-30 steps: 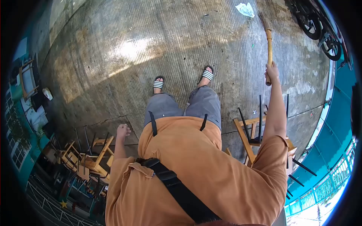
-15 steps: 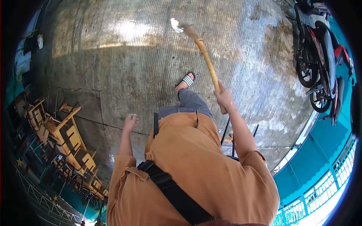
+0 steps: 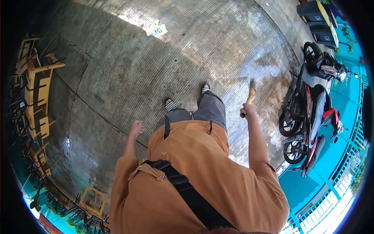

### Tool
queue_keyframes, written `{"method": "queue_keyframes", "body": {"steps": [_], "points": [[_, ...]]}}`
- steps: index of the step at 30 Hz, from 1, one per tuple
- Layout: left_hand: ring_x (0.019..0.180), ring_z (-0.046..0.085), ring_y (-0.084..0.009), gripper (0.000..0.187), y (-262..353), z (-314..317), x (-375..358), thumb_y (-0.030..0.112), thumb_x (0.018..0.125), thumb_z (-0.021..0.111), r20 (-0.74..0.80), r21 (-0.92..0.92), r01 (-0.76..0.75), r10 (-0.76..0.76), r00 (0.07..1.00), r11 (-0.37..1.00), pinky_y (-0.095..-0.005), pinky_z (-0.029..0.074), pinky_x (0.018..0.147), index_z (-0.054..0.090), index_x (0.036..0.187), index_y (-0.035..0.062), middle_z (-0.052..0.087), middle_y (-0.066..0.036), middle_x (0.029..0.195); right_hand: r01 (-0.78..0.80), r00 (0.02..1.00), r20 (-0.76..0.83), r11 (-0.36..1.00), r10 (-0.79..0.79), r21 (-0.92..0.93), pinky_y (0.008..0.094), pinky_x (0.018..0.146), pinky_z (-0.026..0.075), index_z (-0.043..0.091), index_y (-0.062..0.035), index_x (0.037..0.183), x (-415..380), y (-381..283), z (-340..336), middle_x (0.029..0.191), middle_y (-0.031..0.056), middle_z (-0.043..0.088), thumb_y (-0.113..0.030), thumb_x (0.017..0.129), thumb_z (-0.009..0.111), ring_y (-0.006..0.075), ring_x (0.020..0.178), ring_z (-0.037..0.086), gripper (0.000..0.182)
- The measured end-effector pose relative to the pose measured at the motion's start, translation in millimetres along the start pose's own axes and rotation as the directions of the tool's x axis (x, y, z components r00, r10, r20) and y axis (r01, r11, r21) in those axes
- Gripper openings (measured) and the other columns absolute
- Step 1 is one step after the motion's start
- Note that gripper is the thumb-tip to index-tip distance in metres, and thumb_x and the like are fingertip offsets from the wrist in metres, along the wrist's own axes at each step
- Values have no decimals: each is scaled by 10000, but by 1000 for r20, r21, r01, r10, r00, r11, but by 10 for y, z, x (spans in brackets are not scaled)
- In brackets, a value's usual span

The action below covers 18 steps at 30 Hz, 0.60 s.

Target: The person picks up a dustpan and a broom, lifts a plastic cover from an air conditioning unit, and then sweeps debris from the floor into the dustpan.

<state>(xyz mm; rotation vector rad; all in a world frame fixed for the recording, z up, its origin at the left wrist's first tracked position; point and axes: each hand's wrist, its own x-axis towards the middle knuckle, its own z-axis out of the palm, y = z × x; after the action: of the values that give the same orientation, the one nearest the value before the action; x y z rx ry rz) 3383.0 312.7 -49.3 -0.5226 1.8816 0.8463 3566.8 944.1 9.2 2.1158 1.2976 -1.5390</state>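
My right hand (image 3: 249, 109) is wrapped round the wooden handle of a stick broom (image 3: 252, 93), out to the right of my legs. The broom's brown bristles point forward, close over the wet ribbed concrete floor (image 3: 144, 78). At my left side, my left hand (image 3: 136, 128) hangs with its fingers curled in and nothing showing in them. A crumpled white, yellow and blue wrapper (image 3: 156, 29) lies on the floor ahead, well apart from the broom.
Parked motorbikes (image 3: 309, 113) line the right side before a teal wall, with dark bins (image 3: 322, 32) beyond them. Wooden chairs (image 3: 39, 93) stand in a row along the left. Another wooden chair (image 3: 92, 201) is behind me on the left.
The broom has swung from ahead of me, by the wrapper, to my right side. The wrapper now lies apart from it. My view has turned, and both feet now show.
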Motion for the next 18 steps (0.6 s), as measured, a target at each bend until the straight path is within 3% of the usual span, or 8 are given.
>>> {"method": "queue_keyframes", "body": {"steps": [3,4,6,10,11,13,14,18], "points": [[627,597,-156,199,-201,285,-328,202,889,454,-52,-70,107,-110,993,992,-285,480,518,537,935,26,588,-65,751,94,977,203,985,-63,-148,316,427,479,398,44,994,40,-143,848,639,106,507,-107,850,480,210,489,543,224],[626,597,-157,188,-136,424,-398,183,878,444,-111,-86,117,-126,986,989,-283,479,514,536,928,26,587,-67,753,160,906,418,967,-64,-198,316,428,479,401,31,1036,-242,-275,1101,647,83,516,-104,853,475,197,491,546,239],[630,597,-157,190,-35,761,-510,172,869,435,-158,-181,128,-157,975,975,-284,481,520,538,932,26,588,-68,761,312,833,529,928,-164,-203,298,422,460,375,4,1163,-808,-585,1460,644,52,512,-105,860,494,154,482,527,342],[653,603,-157,211,413,1543,-663,198,883,447,-133,-253,112,-149,980,961,-290,489,547,542,947,21,594,-73,784,399,630,766,899,-127,-180,278,410,437,225,-32,1385,-786,-1419,1159,641,31,499,-145,871,533,112,465,486,609],[653,603,-157,211,554,1723,-672,198,883,447,-141,-272,125,-168,976,954,-290,489,547,542,947,21,594,-73,784,403,621,776,894,-109,-197,278,410,437,225,-32,1385,-749,-1548,1036,641,31,499,-145,871,533,112,465,486,609],[670,605,-159,246,687,2149,-773,241,903,475,-210,-318,-78,10,978,945,-292,486,558,538,964,12,602,-76,797,515,570,815,817,-100,-260,278,379,425,108,-102,1439,-664,-1691,690,666,59,519,-167,877,526,131,453,510,704],[670,605,-159,246,684,2362,-841,241,903,475,-218,-348,-57,-21,976,936,-292,486,558,538,964,12,602,-76,797,521,563,824,804,-69,-288,278,379,425,108,-102,1439,-656,-1756,485,666,59,519,-167,877,526,131,453,510,704],[656,608,-157,262,537,2937,-1088,264,910,492,-248,-350,-73,-17,969,934,-282,485,553,531,975,13,608,-85,795,485,683,723,804,-102,-345,268,393,436,145,-115,1430,-607,-1824,118,626,31,455,-159,884,517,116,466,489,661]]}}
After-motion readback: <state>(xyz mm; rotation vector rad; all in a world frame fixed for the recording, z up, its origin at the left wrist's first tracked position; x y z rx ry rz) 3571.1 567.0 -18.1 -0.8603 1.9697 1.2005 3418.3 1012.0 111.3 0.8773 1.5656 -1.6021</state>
